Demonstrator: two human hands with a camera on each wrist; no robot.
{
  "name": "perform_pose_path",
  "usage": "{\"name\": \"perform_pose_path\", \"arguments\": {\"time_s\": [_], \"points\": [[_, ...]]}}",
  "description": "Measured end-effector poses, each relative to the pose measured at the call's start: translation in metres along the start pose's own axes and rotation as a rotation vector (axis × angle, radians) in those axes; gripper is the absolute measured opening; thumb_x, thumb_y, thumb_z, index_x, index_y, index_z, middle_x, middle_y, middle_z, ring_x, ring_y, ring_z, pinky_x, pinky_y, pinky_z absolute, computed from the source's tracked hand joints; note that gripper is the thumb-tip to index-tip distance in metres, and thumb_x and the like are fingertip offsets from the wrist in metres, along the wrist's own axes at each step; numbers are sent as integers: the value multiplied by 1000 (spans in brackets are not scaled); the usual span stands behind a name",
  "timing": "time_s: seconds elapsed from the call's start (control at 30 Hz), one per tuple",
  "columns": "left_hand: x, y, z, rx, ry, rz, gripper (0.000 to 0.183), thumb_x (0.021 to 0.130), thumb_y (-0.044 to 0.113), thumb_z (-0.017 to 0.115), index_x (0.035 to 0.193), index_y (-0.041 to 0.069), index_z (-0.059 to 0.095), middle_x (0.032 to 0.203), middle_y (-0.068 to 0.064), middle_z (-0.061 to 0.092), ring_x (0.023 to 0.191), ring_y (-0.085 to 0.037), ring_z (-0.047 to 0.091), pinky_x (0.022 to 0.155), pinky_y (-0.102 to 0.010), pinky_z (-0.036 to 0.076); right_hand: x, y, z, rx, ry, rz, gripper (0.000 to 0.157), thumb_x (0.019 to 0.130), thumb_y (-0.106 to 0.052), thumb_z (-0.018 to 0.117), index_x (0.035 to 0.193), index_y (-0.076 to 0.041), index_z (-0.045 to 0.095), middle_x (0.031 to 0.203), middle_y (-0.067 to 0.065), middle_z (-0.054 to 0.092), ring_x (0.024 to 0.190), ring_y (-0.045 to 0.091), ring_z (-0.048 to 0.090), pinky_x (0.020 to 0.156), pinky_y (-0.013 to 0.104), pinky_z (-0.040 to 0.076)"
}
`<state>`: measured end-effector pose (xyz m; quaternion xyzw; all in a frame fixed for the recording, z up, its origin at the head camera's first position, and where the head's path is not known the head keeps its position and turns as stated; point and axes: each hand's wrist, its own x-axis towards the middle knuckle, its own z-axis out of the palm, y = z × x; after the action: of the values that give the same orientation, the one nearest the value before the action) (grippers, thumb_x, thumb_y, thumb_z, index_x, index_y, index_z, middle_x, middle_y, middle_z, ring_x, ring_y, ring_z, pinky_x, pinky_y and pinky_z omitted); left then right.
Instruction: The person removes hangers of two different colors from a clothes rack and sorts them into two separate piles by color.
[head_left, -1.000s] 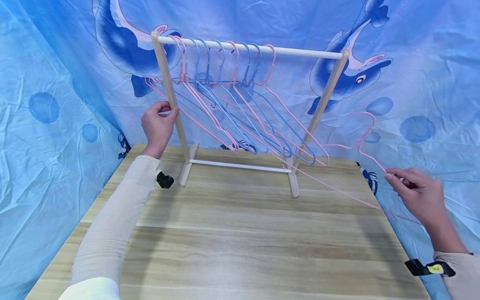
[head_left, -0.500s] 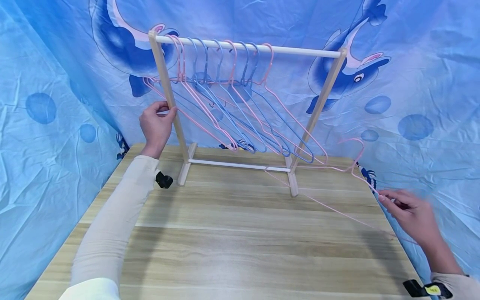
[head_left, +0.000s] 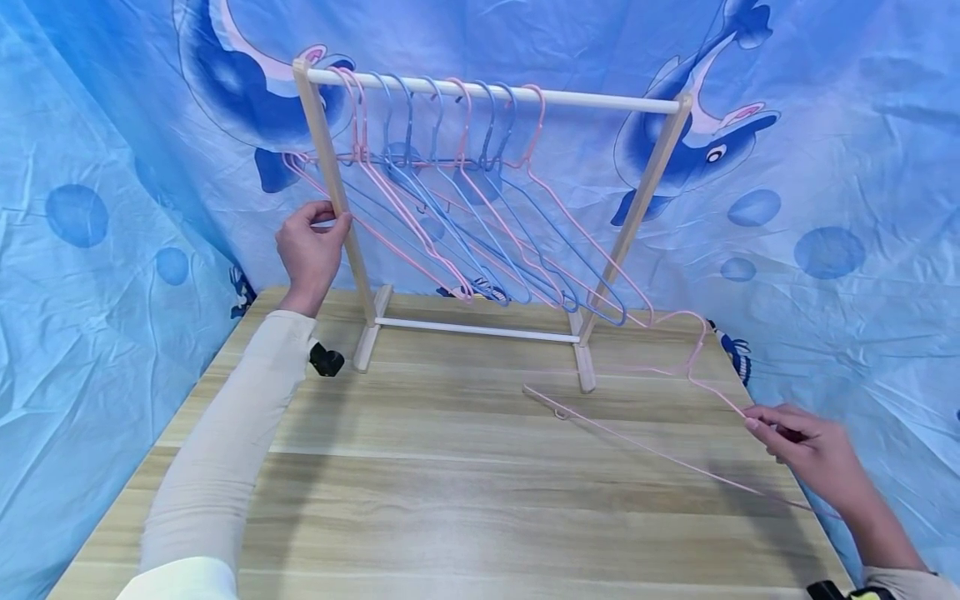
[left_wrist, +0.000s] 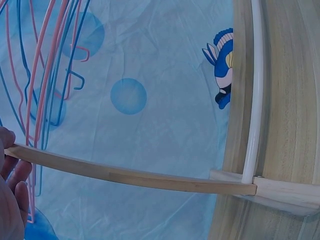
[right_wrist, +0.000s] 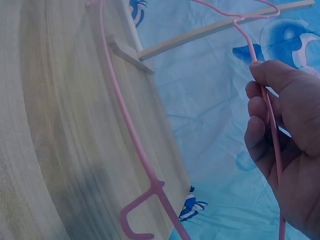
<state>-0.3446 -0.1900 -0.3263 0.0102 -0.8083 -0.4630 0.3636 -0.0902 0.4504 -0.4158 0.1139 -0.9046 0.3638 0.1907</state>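
My right hand (head_left: 813, 446) pinches one sloping arm of a pink hanger (head_left: 722, 398) off to the right of the rack. In the right wrist view that hanger's bottom bar (right_wrist: 122, 107) runs past the tabletop, with a small hook on it. The left hand (head_left: 309, 250) grips the left wooden post (head_left: 330, 158) of the clothes rack between thumb and fingers. From the rack's white rail (head_left: 607, 100) hang several hangers, among them a pink one (head_left: 577, 225) at the right end and blue ones (head_left: 517, 225) further left.
The rack's feet (head_left: 585, 367) stand on a wood-grain table (head_left: 450, 500), joined by a low white bar (head_left: 480, 331). Behind and beside the table hangs a blue dolphin-print cloth (head_left: 847, 125). The table's right edge lies under the right hand.
My right hand has moved down and slightly left, bringing the pink hanger lower over the table's right side. The left hand keeps its hold on the post.
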Motion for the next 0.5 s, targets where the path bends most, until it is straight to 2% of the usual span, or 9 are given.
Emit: {"name": "perform_pose_path", "arguments": {"time_s": [0.23, 0.37, 0.5], "points": [[0, 0, -1, -2, -7, 1, 31, 97, 37, 71, 116, 13, 77, 108, -6, 77, 91, -18, 74, 79, -25, 58, 7, 11, -4, -46, -84, 91, 16, 98, -5, 68, 111, 1, 75, 84, -12, 67, 59, 12, 55, 50, 23, 46], [-1, -1, -1, 0, -7, -2, 32, 97, 38, 71, 117, 13, 77, 109, -6, 77, 92, -17, 74, 80, -26, 59, 14, 20, -1, -99, -65, 97, 16, 95, -11, 74, 107, -1, 77, 80, -11, 65, 60, 9, 51, 49, 23, 42], [0, -2, 1, -9, -4, 1, 31, 97, 36, 71, 116, 13, 77, 109, -6, 77, 92, -15, 73, 82, -27, 59, 17, 32, 4, -108, -37, 71, 13, 92, -9, 76, 104, -4, 78, 79, -11, 65, 61, 7, 51, 49, 22, 41]]}}
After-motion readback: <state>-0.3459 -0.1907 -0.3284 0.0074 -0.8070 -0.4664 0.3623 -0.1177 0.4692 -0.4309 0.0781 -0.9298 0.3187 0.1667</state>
